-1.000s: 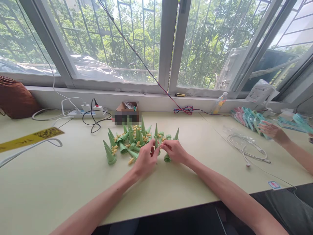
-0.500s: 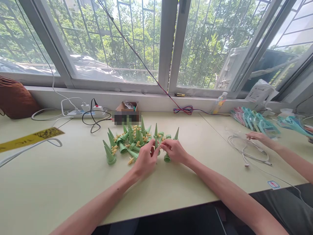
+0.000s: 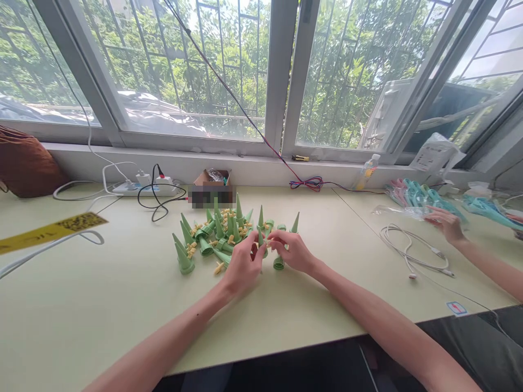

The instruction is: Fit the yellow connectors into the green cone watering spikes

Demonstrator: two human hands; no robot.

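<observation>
A heap of green plastic cones [image 3: 212,237] with small yellow pieces lies on the pale table [image 3: 122,294]. Both my hands meet at the heap's right edge. My left hand [image 3: 241,267] is closed, its fingertips pinched around a green cone [image 3: 261,242] with a yellow piece. My right hand [image 3: 292,251] is closed too, pinching the same part from the other side. A green cone [image 3: 279,262] lies on the table under my right hand.
A co-worker's hand [image 3: 447,224] at the right holds a clear bag beside teal and pink packets [image 3: 417,193]. A white cable [image 3: 412,250] lies nearby. A power strip [image 3: 145,188], a small box [image 3: 212,179], a bottle [image 3: 366,171] and a yellow tag [image 3: 53,228] lie about.
My hands stay at the same spot, fingers shifting slightly on the cone. The co-worker's hand moved down to the clear bag and lifted it back toward the packets.
</observation>
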